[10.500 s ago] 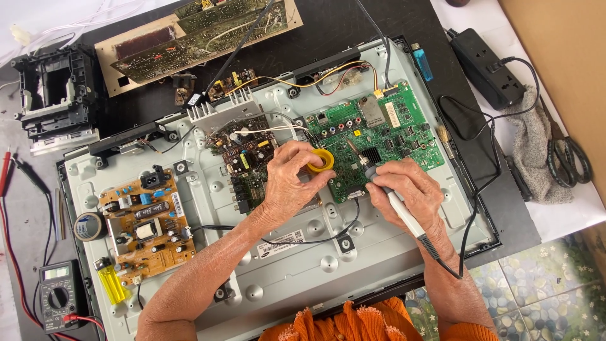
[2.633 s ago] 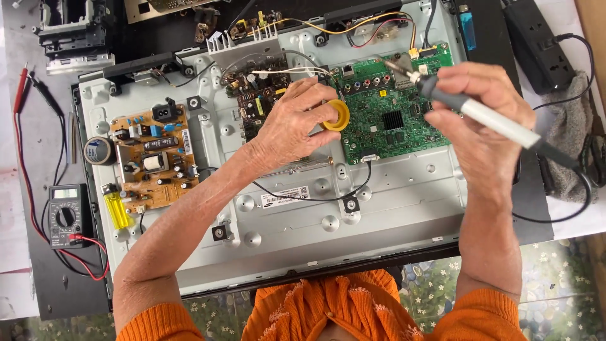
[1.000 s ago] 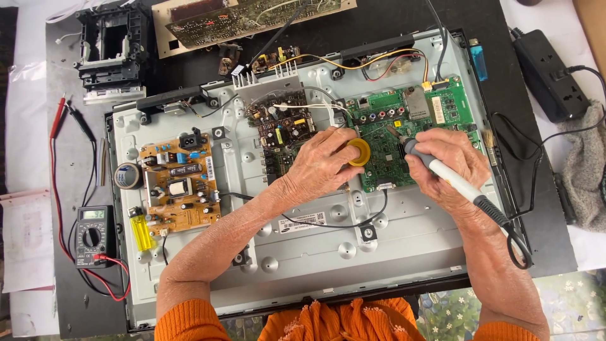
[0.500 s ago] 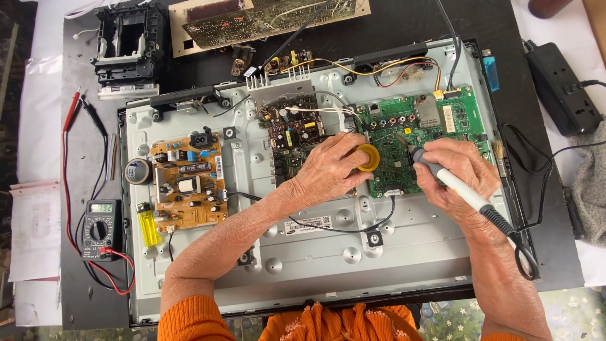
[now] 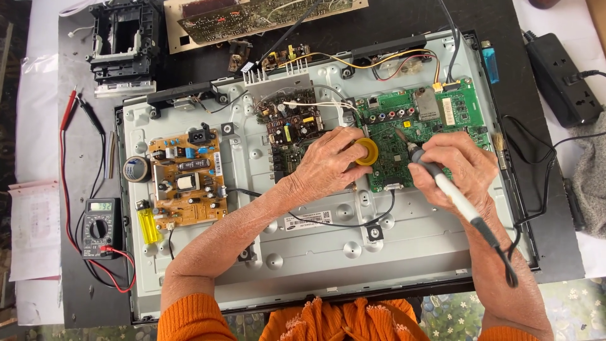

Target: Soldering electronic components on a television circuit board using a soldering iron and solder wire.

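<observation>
A soldering iron (image 5: 451, 192) is held like a pen in the right hand (image 5: 457, 167), the fingers pressed together around its white grip, and its tip is set against the green board (image 5: 429, 120) near the board's middle. A small yellow tin (image 5: 366, 151) is pinched at the fingertips of the left hand (image 5: 328, 161), which rests on the metal chassis (image 5: 315, 246) just left of the green board, touching its edge. The iron's black cord (image 5: 511, 265) trails off past the right wrist.

For a clean joint, the tip is best kept on one pad only, with the heel of the right hand braced on the chassis so that no neighbouring pin is bridged. The tin is best kept close beside the tip, yet clear of the hot barrel. The cord should be left slack, so that the tip is not dragged sideways. The brown board (image 5: 186, 180), the lighter (image 5: 148, 224) and the multimeter (image 5: 101, 227) lie well to the left.
</observation>
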